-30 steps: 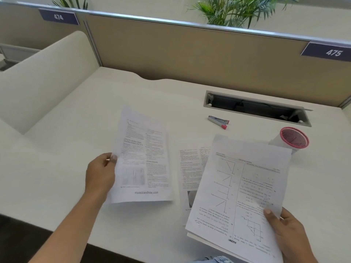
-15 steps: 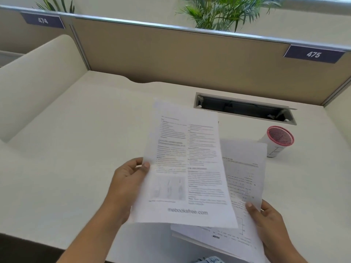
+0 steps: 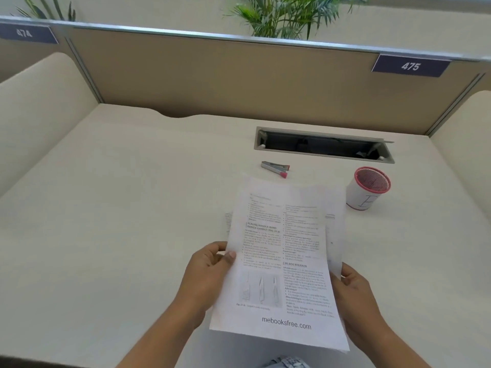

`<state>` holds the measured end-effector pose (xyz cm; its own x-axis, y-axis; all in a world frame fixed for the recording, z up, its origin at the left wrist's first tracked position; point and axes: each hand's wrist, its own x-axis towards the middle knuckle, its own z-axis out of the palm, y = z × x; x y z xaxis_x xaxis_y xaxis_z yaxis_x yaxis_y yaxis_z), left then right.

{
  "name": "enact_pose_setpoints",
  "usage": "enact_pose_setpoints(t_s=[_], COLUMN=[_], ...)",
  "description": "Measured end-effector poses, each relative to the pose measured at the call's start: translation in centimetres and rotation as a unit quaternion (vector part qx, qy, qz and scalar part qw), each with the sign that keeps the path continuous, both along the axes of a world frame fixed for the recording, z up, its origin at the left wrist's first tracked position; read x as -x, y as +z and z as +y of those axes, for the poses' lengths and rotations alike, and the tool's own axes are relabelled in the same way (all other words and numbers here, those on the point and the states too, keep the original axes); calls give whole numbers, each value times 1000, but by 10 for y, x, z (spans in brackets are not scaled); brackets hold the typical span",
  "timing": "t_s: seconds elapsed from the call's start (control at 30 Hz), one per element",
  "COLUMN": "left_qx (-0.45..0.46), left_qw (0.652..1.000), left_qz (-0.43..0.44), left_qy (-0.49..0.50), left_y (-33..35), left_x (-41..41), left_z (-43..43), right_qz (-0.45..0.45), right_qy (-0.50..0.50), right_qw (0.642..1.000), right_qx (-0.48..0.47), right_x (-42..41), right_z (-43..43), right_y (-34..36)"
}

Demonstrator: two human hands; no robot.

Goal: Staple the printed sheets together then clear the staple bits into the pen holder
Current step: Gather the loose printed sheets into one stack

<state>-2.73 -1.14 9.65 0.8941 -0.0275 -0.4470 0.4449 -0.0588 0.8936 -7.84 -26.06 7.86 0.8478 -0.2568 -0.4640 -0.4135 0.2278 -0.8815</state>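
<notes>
**Printed sheets held in both hands, short of the pen holder**

Printed sheets (image 3: 281, 261) were held up over the worktop (image 3: 119, 208), to the left of the pen holder (image 3: 368, 188) and nearer the person than it. The pen holder, a white cup with a red rim, stood upright on the worktop; its mouth showed only red mesh, and a hand-drawn mark sat on its wall.

A stapler (image 3: 275, 168) lay on its side to the left of the pen holder, just beyond the top edge of the sheets and apart from them. Behind the pen holder an open cable slot (image 3: 324, 144) was sunk into the worktop, and beyond that rose a tan partition (image 3: 212, 75) with a label reading 475 (image 3: 410, 66).

The front sheet's long axis ran from the person towards the stapler. Its footer, "mebooksfree.com", was at the near end, so the text read upright. Edges of other sheets showed behind it on both sides; whether the left one was held or lay flat could not be told.

The left hand (image 3: 210, 272) pinched the left edge, thumb on the printed face and fingers curled behind. The right hand (image 3: 350, 288) gripped the right edge, its fingers curled round it.
</notes>
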Motion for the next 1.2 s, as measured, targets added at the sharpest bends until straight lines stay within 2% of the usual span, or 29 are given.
enact_pose_setpoints(t_s=[0.17, 0.2, 0.3, 0.37, 0.6, 0.87, 1.0, 1.07, 1.1, 1.13, 1.2], left_qx=[-132, -112, 54, 98, 95, 71, 0, -113, -210, -297, -409], left_qw=[990, 993, 995, 991, 995, 997, 999, 993, 971, 933, 846], left_qz=[-49, -32, 56, 66, 29, 16, 38, -9, -47, -74, -99], left_qy=[-12, -25, -54, -56, 11, 2, -4, -41, -103, -190, -328], left_y=[-5, -4, 1, 4, -4, -5, -19, -35, -43, -49, -61], left_x=[-7, -9, -13, -12, -12, -12, -14, -13, -13, -12, -8], left_z=[2, 2, 0, -3, -16, -19, -17, -13, -9, -6, -3], right_qz=[-6, -6, -12, -13, 12, 0, -5, -4, -3, -2, 1], right_qy=[2, 6, 23, 36, 30, 36, 13, -3, -9, -16, -29], right_qw=[999, 999, 998, 997, 997, 998, 999, 1000, 1000, 1000, 1000], right_qx=[-34, -40, -59, -64, -70, -43, -32, -21, -17, -14, -7], right_x=[0, -1, -2, -3, -2, 1, 4, 8, 10, 12, 16], right_z=[1, 1, 2, 3, -2, -4, -13, -21, -25, -29, -36], right_y=[4, 5, 5, 7, 8, 3, 1, 0, -1, -2, -4])
